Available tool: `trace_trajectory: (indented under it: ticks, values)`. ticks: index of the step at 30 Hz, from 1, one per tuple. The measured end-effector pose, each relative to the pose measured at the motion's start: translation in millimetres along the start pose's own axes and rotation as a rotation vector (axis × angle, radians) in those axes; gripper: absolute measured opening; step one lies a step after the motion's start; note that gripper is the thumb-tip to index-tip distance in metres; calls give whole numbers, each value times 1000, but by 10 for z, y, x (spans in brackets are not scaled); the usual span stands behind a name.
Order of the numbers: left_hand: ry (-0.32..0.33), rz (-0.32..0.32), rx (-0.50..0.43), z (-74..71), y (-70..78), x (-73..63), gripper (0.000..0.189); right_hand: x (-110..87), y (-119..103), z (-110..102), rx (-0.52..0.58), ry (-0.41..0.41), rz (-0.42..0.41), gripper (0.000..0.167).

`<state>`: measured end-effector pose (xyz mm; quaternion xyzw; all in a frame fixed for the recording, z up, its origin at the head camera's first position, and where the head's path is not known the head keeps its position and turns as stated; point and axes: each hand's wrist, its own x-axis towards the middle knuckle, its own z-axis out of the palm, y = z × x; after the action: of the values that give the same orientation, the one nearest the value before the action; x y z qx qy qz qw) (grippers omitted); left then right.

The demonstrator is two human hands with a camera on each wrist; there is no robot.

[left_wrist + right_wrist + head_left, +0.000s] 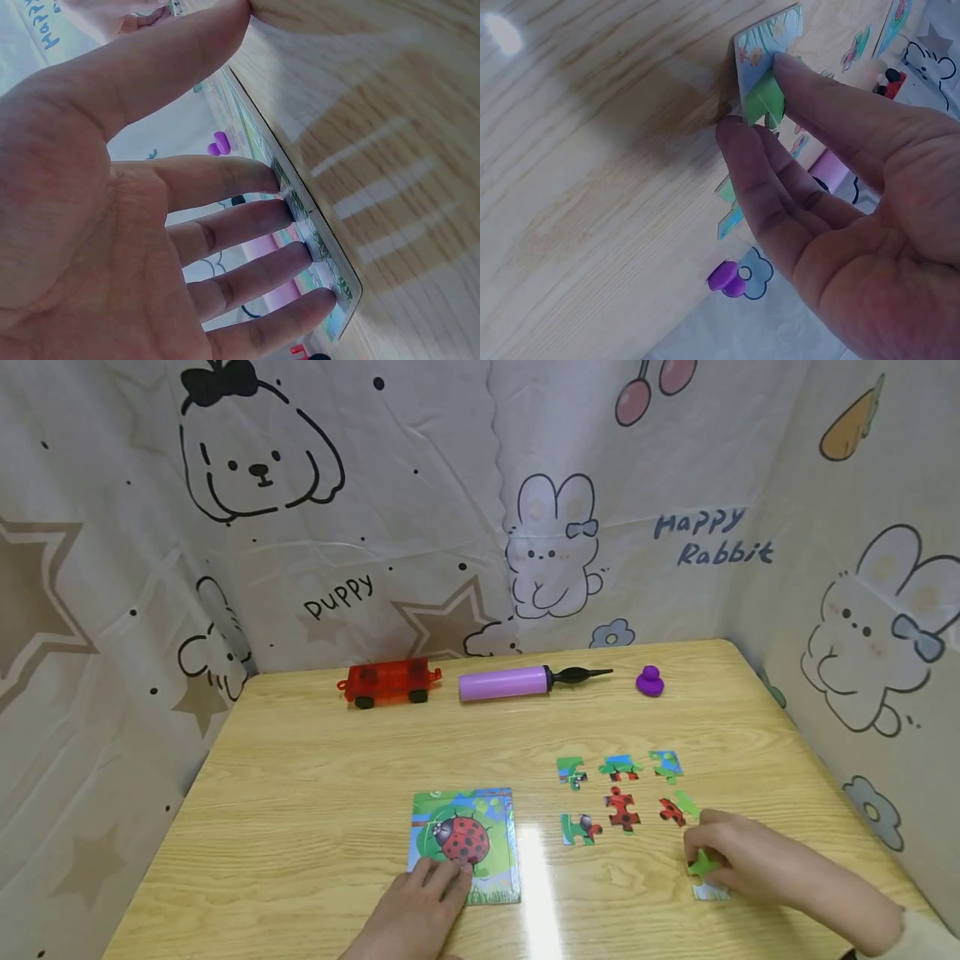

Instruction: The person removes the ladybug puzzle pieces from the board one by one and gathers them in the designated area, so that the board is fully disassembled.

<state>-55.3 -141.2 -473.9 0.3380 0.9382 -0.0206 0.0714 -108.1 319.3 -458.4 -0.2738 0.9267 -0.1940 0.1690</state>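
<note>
My left hand (420,906) rests its straight, spread fingertips on the lower part of a square ladybug puzzle board (498,843). Seen from the left wrist, all four fingertips touch the near edge of the board, with the thumb held apart. Over on the right, my right hand (723,852) pinches a green and pale blue puzzle piece (761,64) between thumb and fingers. The right wrist view shows grass and small orange flowers printed on it. Just beyond that hand lies a red and green piece (672,812).
More loose pieces lie between board and right hand, including a red spotted piece (622,810) and a green-blue corner piece (577,830). Along the back stand a red toy wagon (387,682), a purple hand pump (506,683) and a small purple knobbed object (650,682).
</note>
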Motion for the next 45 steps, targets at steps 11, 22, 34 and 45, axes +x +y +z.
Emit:
trace_trajectory:
  ticks: [11, 22, 34, 45]
  values:
    - [-17, -6, -40, -7, -7, -21, 113, 25, -39, 50, -73, 9, 22, 35]
    - [-87, -55, -125, -19, -9, -12, 112, 159, -245, 57, -30, 124, -104, 34]
    - [-41, -143, -204, -171, -160, 8, 91, 671, -840, 231, -51, 207, -241, 14]
    - [-1, -296, -325, -205, -490, 82, 98, 1068, -1354, 379, -65, 138, -323, 40]
